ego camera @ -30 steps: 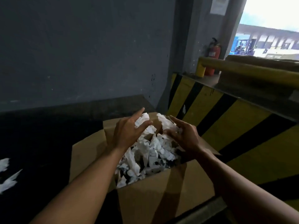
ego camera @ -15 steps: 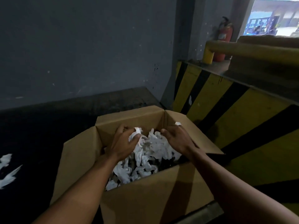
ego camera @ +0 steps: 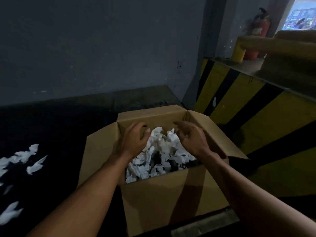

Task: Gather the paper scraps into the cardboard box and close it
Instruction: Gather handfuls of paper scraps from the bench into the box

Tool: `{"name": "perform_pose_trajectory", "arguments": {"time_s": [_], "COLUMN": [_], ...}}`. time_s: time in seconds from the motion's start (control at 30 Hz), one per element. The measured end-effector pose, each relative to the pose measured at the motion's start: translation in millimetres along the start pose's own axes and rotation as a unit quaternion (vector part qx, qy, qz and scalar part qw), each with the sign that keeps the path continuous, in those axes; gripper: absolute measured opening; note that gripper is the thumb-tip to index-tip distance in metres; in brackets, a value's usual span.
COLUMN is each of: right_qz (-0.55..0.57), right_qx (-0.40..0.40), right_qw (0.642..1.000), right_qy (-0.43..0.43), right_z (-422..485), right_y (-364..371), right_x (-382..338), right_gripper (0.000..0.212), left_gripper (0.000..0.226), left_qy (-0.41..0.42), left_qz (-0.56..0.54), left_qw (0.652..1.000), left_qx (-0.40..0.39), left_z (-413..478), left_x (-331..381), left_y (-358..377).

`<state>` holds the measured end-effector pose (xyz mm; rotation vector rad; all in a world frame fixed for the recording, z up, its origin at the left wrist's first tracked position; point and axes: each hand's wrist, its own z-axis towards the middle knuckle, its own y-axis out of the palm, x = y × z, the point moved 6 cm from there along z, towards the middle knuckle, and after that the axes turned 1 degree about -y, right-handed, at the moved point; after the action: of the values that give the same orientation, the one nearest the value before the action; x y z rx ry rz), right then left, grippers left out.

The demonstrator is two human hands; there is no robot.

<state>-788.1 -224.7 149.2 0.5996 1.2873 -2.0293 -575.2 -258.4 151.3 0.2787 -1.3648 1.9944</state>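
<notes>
Cardboard box (ego camera: 162, 199): standing open on the dark floor (ego camera: 59, 125), close to the floor's right edge, beside the striped barrier (ego camera: 248, 108); left flap (ego camera: 100, 151) and right flap (ego camera: 218, 137) splayed outward
Paper scraps (ego camera: 164, 149): heaped white and crumpled inside the box, reaching near its rim, highest toward the far wall of the box
Loose scraps (ego camera: 25, 156): scattered on the floor near its left edge, well apart from the box
Left hand (ego camera: 132, 142): over the left side of the box opening, palm down, fingers loosely curled, tips at the edge of the heap, nothing visibly gripped
Right hand (ego camera: 191, 141): over the right side of the opening, fingers relaxed and slightly bent above the heap, nothing visibly held
Wall (ego camera: 102, 48): grey, rising along the floor's far edge
Fire extinguisher (ego camera: 258, 31): red, upright on the ledge above the barrier, just behind the yellow rail (ego camera: 256, 44)
</notes>
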Motion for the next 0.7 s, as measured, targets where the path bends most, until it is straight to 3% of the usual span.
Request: {"name": "perform_pose_trajectory", "arguments": {"time_s": [0.1,0.37,0.7], "right_qz": [0.006,0.013,0.069], "right_qx": [-0.008,-0.070,-0.123], "right_qw": [1.000,0.995,0.977], "right_qy": [-0.003,-0.066,-0.162], "right_z": [-2,-7,-69], "right_y": [16,102,289], "right_x": [-21,-123,-319], "right_gripper": [0.032,0.035,0.035], "left_gripper": [0.041,0.037,0.027], "left_qy": [-0.009,-0.050,-0.136], "left_qz": [0.025,0.062,0.135], "left_qw": [1.000,0.993,0.966], "left_qx": [0.018,0.092,0.175], "left_z": [-14,-73,-230], "left_x": [-13,-83,-242], "left_y": [-20,-123,-307]}}
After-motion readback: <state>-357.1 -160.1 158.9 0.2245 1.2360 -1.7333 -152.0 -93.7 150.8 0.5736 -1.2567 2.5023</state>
